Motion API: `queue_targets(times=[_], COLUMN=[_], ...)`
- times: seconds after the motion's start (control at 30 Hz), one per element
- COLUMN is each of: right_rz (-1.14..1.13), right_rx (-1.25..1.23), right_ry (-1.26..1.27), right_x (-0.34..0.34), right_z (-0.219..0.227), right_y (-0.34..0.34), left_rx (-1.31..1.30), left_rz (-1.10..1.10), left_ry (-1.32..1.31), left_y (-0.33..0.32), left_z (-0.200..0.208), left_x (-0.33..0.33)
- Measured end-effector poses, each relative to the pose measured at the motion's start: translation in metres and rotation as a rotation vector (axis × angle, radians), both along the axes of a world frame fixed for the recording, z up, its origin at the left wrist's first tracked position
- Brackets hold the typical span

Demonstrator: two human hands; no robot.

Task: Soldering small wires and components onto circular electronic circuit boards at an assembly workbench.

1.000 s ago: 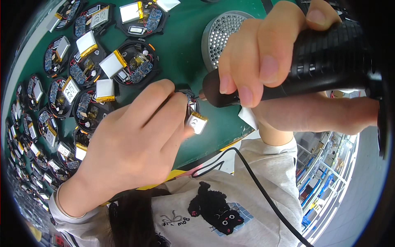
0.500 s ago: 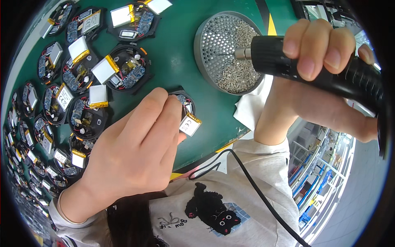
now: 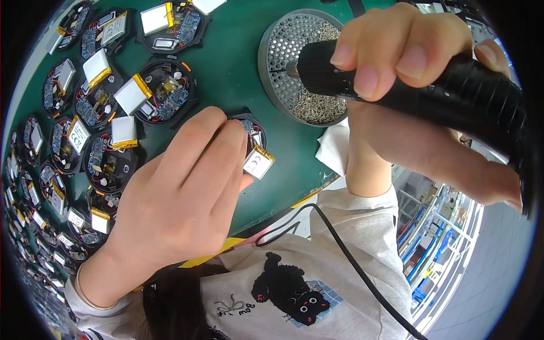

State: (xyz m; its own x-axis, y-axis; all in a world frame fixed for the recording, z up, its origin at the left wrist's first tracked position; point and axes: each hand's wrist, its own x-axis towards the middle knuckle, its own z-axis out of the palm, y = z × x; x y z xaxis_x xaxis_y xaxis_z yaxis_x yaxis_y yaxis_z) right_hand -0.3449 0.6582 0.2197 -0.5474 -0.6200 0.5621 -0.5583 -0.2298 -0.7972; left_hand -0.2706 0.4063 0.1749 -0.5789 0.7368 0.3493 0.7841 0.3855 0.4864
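My right hand point(image 3: 405, 54) grips a black electric screwdriver point(image 3: 326, 69), held nearly level with its metal tip end over a round grey screw tray point(image 3: 264, 76). The tray's plate is full of holes, some with screws standing in them; loose small screws point(image 3: 320, 107) are heaped on its right side. My left hand point(image 3: 181, 190) is closed around a round black housing point(image 3: 253, 122) on the green table. A blue circuit board and red wires show inside it. A silver battery pouch point(image 3: 259, 163) with yellow tape hangs at its near side. My fingers hide the housing's left part.
Many similar open housings point(image 3: 110, 161) with circuit boards and battery pouches cover the left of the green table point(image 3: 226, 62). A white cloth point(image 3: 333, 148) lies beside the tray. A black cable point(image 3: 357, 255) runs across my front. Shelving point(image 3: 430, 238) stands at the right.
The screwdriver has moved left, and its tip end now sits over the tray's holed part. My left hand keeps its hold on the housing. The whole view has shifted slightly.
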Motion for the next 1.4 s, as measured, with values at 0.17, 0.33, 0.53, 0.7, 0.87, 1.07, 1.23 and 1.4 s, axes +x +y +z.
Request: queue_targets(times=[0.17, 0.33, 0.53, 0.7, 0.87, 1.07, 1.23, 1.4], right_rz=[-0.002, -0.008, -0.042, -0.055, 0.018, 0.029, 0.085, 0.103], right_rx=[-0.003, -0.002, -0.043, -0.108, -0.187, -0.162, -0.098, -0.027], right_ry=[0.004, 0.004, -0.066, -0.12, -0.124, -0.087, -0.064, -0.063], right_x=[0.001, 0.007, 0.016, 0.033, 0.033, 0.035, 0.034, 0.033], right_z=[-0.002, 0.0, 0.005, 0.023, 0.0, -0.001, -0.003, 0.005], right_y=[-0.002, -0.005, 0.0, -0.008, -0.033, -0.037, -0.041, -0.042], left_rx=[0.019, 0.014, 0.034, 0.048, 0.064, 0.084, 0.053, 0.064], left_rz=[0.012, 0.01, 0.02, 0.028, 0.05, 0.047, 0.056, 0.06], left_ry=[-0.03, -0.014, -0.022, 0.01, 0.049, 0.019, 0.013, 0.028], left_y=[0.001, 0.001, 0.001, 0.004, 0.006, 0.007, 0.005, 0.006], left_z=[-0.001, -0.003, -0.003, -0.006, -0.009, -0.007, -0.007, -0.003], left_x=[0.0, -0.002, -0.001, -0.002, -0.001, -0.002, 0.0, 0.0])
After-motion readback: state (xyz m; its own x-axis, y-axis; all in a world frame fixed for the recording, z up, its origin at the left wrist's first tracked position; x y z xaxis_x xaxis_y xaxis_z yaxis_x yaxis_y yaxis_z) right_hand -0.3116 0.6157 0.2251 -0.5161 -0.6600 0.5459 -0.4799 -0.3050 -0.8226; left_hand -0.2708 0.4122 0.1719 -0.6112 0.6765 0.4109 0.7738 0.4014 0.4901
